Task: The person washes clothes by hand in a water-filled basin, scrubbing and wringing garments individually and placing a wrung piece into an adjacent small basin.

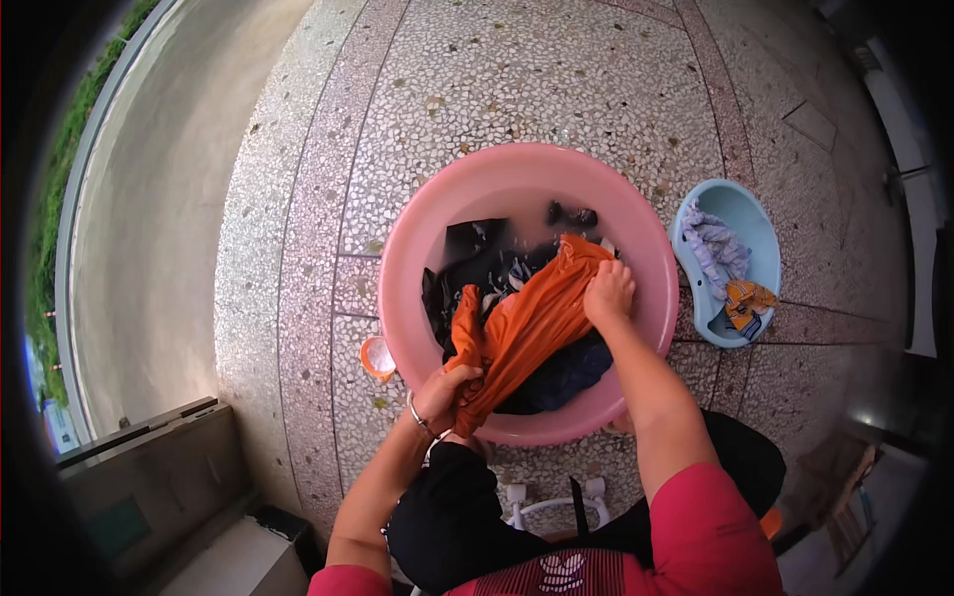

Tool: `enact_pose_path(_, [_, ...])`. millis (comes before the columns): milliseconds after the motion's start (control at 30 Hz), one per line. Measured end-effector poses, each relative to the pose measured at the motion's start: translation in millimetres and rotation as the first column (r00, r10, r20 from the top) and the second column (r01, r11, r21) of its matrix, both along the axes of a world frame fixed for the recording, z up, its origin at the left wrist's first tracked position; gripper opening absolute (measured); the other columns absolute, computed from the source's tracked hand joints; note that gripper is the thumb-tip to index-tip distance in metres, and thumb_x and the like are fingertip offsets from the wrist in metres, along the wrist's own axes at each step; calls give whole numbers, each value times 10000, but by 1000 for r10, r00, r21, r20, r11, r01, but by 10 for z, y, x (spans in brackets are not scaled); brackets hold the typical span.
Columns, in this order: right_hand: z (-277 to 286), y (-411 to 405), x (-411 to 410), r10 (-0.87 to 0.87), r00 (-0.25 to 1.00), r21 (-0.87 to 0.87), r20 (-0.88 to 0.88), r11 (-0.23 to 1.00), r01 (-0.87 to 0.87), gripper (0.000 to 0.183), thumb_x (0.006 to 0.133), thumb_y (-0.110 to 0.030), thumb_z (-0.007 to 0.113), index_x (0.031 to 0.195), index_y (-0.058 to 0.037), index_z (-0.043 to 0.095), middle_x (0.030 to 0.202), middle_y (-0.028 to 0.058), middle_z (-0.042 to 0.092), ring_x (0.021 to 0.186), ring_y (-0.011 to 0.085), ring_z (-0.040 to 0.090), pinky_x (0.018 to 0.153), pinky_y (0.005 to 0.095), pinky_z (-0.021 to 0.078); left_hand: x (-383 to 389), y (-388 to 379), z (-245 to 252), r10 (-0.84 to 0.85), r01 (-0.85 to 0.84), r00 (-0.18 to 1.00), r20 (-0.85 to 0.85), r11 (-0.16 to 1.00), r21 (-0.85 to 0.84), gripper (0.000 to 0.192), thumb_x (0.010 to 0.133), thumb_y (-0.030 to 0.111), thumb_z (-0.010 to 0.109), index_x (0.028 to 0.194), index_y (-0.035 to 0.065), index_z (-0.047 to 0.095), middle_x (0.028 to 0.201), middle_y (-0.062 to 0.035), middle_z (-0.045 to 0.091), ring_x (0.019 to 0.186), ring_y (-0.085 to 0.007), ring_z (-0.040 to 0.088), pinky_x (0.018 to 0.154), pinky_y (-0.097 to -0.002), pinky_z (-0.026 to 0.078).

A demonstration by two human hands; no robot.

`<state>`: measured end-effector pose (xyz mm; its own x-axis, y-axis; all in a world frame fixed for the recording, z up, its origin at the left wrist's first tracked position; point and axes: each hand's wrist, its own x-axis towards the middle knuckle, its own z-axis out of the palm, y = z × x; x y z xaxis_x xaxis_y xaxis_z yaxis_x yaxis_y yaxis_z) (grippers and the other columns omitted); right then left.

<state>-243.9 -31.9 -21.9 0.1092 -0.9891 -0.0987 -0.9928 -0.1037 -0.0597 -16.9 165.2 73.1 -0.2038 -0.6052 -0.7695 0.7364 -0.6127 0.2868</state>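
Observation:
A wet orange garment (pixel 533 313) is stretched slantwise across a large pink plastic basin (pixel 522 167). My left hand (pixel 445 395) grips its lower end at the basin's near left rim. At the garment's far right end, my right hand (pixel 611 294) is closed on the cloth, inside the right wall. Dark clothes (pixel 469 261) lie partly under water beneath it, and a dark blue piece (pixel 563 376) shows below the orange cloth. Part of the laundry is hidden by the orange garment.
To the right stands a light blue plastic tub (pixel 760 223) with a pale lilac cloth (pixel 712 242) and a patterned orange-yellow cloth (pixel 749 302). A small orange cup of white powder (pixel 379 354) sits by the basin's left side. Pebbled terrazzo floor (pixel 536 67) surrounds them.

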Motion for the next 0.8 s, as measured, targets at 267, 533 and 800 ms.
enact_pose_path(267, [101, 1022, 487, 746, 568, 157, 349, 550, -820, 555, 910, -402, 403, 1384, -131, 303, 1453, 75, 259, 1353, 220, 203, 1100, 438, 109, 49, -160, -493, -254, 343, 443, 860, 934, 100, 386, 744, 212, 584, 1049, -6, 491, 839, -172, 614, 776, -267, 620, 688, -327, 480])
enact_pose_path(533, [-85, 17, -196, -27, 989, 115, 148, 993, 10, 473, 856, -296, 533, 1277, -112, 418, 1248, 125, 463, 1180, 316, 395, 988, 445, 308, -11, -114, -378, -364, 492, 289, 885, 850, 189, 435, 709, 179, 594, 1089, 3, 476, 920, -214, 579, 864, -352, 589, 792, -385, 456])
enact_pose_path(800, [275, -237, -257, -182, 811, 198, 555, 977, 84, 114, 790, -116, 562, 871, -36, 568, 795, 97, 598, 758, 267, 578, 700, 346, 438, -225, -703, -100, -58, 651, -362, 930, 698, 297, 562, 652, 146, 640, 1181, 108, 454, 1119, -147, 489, 1049, -328, 482, 892, -399, 410])
